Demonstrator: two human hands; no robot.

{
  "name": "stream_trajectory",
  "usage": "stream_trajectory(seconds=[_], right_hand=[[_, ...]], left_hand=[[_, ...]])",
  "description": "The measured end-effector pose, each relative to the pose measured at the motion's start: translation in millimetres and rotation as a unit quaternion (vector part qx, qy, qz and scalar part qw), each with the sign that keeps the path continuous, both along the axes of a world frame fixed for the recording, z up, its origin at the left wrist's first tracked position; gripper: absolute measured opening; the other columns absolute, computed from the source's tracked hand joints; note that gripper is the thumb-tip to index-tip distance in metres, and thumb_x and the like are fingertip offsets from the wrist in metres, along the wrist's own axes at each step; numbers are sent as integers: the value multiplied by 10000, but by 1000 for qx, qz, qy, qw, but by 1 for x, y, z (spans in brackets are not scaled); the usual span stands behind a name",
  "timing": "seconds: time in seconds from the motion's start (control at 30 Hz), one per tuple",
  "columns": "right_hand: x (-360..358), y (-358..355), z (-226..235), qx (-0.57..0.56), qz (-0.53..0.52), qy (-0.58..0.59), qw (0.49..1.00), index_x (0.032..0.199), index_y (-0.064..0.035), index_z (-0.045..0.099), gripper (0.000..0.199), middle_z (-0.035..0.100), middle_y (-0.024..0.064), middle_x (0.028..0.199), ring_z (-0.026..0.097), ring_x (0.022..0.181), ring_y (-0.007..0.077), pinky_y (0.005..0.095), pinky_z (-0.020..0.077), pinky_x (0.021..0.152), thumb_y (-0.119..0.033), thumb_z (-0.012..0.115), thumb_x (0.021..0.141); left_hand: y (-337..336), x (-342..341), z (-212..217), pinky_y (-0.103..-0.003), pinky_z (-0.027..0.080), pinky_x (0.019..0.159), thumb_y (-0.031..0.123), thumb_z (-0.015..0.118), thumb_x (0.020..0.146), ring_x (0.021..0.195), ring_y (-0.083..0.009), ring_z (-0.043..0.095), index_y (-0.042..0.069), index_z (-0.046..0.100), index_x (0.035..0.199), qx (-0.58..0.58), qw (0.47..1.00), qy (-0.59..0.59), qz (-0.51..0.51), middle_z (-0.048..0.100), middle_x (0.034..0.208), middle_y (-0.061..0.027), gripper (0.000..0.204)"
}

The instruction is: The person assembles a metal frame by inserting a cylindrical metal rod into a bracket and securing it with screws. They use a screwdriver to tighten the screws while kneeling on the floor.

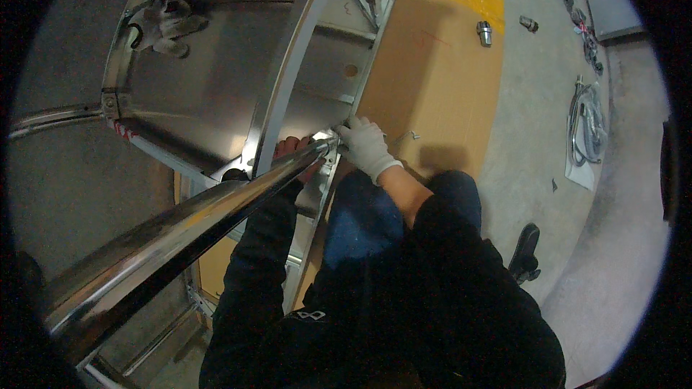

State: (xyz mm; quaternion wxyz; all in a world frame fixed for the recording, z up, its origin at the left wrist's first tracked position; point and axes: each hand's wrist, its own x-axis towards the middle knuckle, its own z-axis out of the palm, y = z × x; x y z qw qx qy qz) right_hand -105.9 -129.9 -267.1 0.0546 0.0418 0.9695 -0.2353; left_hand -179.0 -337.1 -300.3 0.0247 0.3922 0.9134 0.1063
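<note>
A shiny metal tube (209,212) slants from the lower left to a corner bracket (330,145) on a metal frame in front of me. My left hand (292,147), bare at the fingers, wraps round the tube close to that bracket, and the tube hides part of it. On the bracket's other side is my right hand (369,148) in a white glove, its fingers bent together against the frame edge. Whatever they pinch is too small or hidden to make out. A bolt (414,135) lies on the cardboard (404,79) to the right of the glove.
Gloves (167,25) rest on the metal panel (223,57) at the far left. An upright metal bar (295,50) crosses the frame. Beyond the cardboard lie metal fittings (484,33), a chain (569,7), a bagged hose (587,126) and a black object (526,252).
</note>
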Motion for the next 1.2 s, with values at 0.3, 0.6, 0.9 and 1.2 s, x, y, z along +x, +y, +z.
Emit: stream_trajectory(seconds=[0.3, 0.6, 0.9, 1.2], right_hand=[[-12, -12, 1, 10, 14, -22, 1000, 1218, -164, 531, 628, 551, 91, 1095, 540, 1015, 284, 400, 465, 793, -324, 758, 655], [-32, -12, 9, 11, 21, -115, 993, 1107, -130, 559, 505, 588, 116, 1037, 587, 990, 294, 410, 505, 770, -311, 754, 678], [-39, -15, 3, 45, 18, -146, 988, 1087, -145, 575, 427, 588, 111, 1062, 594, 1003, 299, 407, 492, 783, -268, 725, 707], [-32, -14, -8, 81, 3, 14, 997, 1018, -187, 644, 400, 564, 59, 1075, 499, 1069, 287, 437, 440, 763, -282, 746, 643]], left_hand=[[-3, 4, -1, -433, 437, 818, 330, 736, 678, 967, -288, 501, 222, 509, 1239, -33, 998, -47, 14, 463, 1079, -75, 615], [-6, 5, -16, -372, 411, 785, 558, 681, 667, 1006, -194, 478, 322, 530, 1260, -40, 993, 108, 25, 490, 1117, 38, 656], [-17, -5, -38, -444, 450, 752, 527, 690, 650, 946, -249, 522, 290, 479, 1306, -19, 999, -23, 23, 536, 1093, -8, 728], [-4, 7, -14, -384, 441, 907, 537, 661, 709, 1077, -202, 532, 177, 435, 1343, -2, 994, 81, -67, 527, 1257, -13, 763]])
